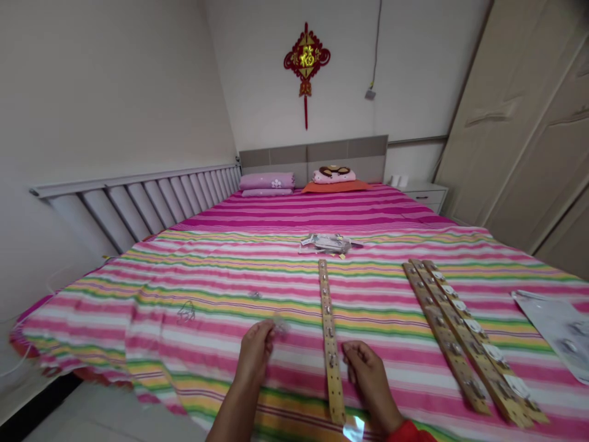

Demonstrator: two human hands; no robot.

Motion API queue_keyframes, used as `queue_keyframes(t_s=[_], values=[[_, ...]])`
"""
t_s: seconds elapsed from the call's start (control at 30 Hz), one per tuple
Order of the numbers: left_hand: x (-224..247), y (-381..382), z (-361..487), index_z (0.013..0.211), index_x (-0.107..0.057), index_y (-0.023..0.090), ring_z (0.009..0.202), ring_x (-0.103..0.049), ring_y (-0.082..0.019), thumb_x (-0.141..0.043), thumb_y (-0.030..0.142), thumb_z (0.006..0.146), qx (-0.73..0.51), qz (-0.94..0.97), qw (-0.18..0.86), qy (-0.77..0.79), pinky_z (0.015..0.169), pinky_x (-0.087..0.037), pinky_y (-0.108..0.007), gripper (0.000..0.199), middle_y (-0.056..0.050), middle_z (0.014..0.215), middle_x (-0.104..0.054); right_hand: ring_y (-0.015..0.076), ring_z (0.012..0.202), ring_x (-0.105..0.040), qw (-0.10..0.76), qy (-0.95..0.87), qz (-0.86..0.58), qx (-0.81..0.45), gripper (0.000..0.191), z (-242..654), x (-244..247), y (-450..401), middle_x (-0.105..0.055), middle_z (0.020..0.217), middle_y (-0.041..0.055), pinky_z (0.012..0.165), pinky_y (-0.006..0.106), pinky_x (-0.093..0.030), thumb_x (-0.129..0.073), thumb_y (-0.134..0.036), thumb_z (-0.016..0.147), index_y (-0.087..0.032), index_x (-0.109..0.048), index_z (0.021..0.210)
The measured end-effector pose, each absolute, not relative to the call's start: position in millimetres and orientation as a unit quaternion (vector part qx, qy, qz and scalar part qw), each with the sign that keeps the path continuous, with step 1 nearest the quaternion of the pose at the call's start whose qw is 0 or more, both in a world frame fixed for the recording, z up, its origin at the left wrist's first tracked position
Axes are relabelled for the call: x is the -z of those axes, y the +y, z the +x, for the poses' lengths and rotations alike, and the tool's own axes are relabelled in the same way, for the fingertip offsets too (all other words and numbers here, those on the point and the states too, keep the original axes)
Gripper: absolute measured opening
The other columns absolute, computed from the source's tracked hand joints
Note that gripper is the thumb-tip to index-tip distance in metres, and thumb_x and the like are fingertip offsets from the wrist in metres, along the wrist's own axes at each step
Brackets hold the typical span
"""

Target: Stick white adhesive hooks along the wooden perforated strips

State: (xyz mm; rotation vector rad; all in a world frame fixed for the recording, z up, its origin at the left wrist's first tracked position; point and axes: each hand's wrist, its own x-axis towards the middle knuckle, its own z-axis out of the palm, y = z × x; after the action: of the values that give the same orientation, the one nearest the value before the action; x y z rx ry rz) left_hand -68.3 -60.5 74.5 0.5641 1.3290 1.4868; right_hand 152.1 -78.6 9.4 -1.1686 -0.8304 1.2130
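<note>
My left hand (254,351) pinches a small, clear plastic piece (279,326) above the striped bedspread (193,344). My right hand (370,380) rests beside a long wooden strip (330,350) set with a row of metal fittings, its fingertips at the strip's right edge. Whether those fingers hold anything is hidden. Farther right lie several similar wooden strips (460,344), side by side and angled, some with white tags on their fittings. Beyond the single strip sits a bundle of clear packaging (326,244). Small clear scraps (186,312) lie left of my hands.
A printed plastic sheet (556,325) lies at the bedspread's right edge. The bed's padded side rail (138,205) runs along the left wall. Pillows (267,184) stand by the headboard (313,156), with a nightstand (426,195) and wardrobe doors (519,123) to the right.
</note>
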Motion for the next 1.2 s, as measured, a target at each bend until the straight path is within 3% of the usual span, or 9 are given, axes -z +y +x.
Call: queue_keyframes(t_s=[0.13, 0.33, 0.53, 0.77, 0.97, 1.07, 1.2], values=[[-84, -80, -55, 0.06, -0.056, 0.015, 0.04, -0.034, -0.003, -0.071, 0.041, 0.052, -0.589, 0.288, 0.49, 0.575, 0.042, -0.024, -0.017, 0.031, 0.007, 0.048, -0.047, 0.0052, 0.031, -0.037, 0.599, -0.355, -0.495, -0.519, 0.044, 156, -21, -83, -0.054, 0.05, -0.0049, 0.035, 0.02, -0.024, -0.073, -0.058, 0.058, -0.017, -0.058, 0.062], [-89, -103, -34, 0.062, -0.06, 0.016, 0.057, -0.052, -0.012, -0.069, 0.038, 0.055, -0.553, 0.389, 0.455, 0.58, 0.057, -0.042, -0.023, 0.024, 0.002, 0.055, -0.057, 0.0056, 0.034, -0.035, 0.587, -0.388, -0.48, -0.523, 0.045, 152, -49, -105, -0.047, 0.044, -0.0071, 0.036, 0.02, -0.026, -0.074, -0.059, 0.057, -0.017, -0.06, 0.062], [-81, -125, -11, 0.062, -0.058, 0.017, 0.054, -0.052, -0.012, -0.067, 0.036, 0.06, -0.515, 0.449, 0.467, 0.561, 0.055, -0.041, -0.024, 0.021, 0.003, 0.055, -0.056, 0.0052, 0.036, -0.036, 0.544, -0.421, -0.463, -0.559, 0.047, 142, -56, -133, -0.051, 0.049, -0.0058, 0.036, 0.019, -0.026, -0.076, -0.059, 0.056, -0.017, -0.062, 0.069], [-72, -145, 1, 0.058, -0.055, 0.017, 0.053, -0.05, -0.011, -0.069, 0.036, 0.059, -0.492, 0.468, 0.507, 0.531, 0.054, -0.039, -0.023, 0.023, 0.004, 0.053, -0.054, 0.0055, 0.038, -0.037, 0.535, -0.419, -0.458, -0.573, 0.048, 145, -32, -153, -0.052, 0.045, -0.0038, 0.039, 0.02, -0.026, -0.075, -0.061, 0.059, -0.016, -0.06, 0.064], [-56, -143, 2, 0.053, -0.048, 0.017, 0.038, -0.031, -0.003, -0.075, 0.045, 0.047, -0.406, 0.347, 0.658, 0.531, 0.043, -0.017, -0.02, 0.039, 0.007, 0.042, -0.044, 0.0052, 0.035, -0.035, 0.527, -0.406, -0.472, -0.579, 0.051, 148, -24, -160, -0.049, 0.041, -0.0048, 0.038, 0.02, -0.022, -0.074, -0.065, 0.056, -0.016, -0.056, 0.058], [-51, -140, 3, 0.059, -0.055, 0.015, 0.039, -0.034, -0.003, -0.075, 0.046, 0.048, -0.411, 0.345, 0.641, 0.55, 0.044, -0.02, -0.019, 0.039, 0.006, 0.044, -0.049, 0.0051, 0.033, -0.033, 0.53, -0.388, -0.488, -0.574, 0.052, 148, -27, -157, -0.046, 0.038, -0.0062, 0.037, 0.02, -0.021, -0.075, -0.065, 0.052, -0.017, -0.057, 0.057], [-49, -135, 6, 0.062, -0.06, 0.015, 0.045, -0.046, -0.008, -0.075, 0.041, 0.049, -0.446, 0.386, 0.58, 0.562, 0.048, -0.032, -0.021, 0.033, 0.004, 0.048, -0.056, 0.0063, 0.031, -0.033, 0.531, -0.367, -0.5, -0.577, 0.049, 145, -26, -149, -0.045, 0.035, -0.0063, 0.035, 0.021, -0.02, -0.075, -0.063, 0.05, -0.017, -0.059, 0.056]])
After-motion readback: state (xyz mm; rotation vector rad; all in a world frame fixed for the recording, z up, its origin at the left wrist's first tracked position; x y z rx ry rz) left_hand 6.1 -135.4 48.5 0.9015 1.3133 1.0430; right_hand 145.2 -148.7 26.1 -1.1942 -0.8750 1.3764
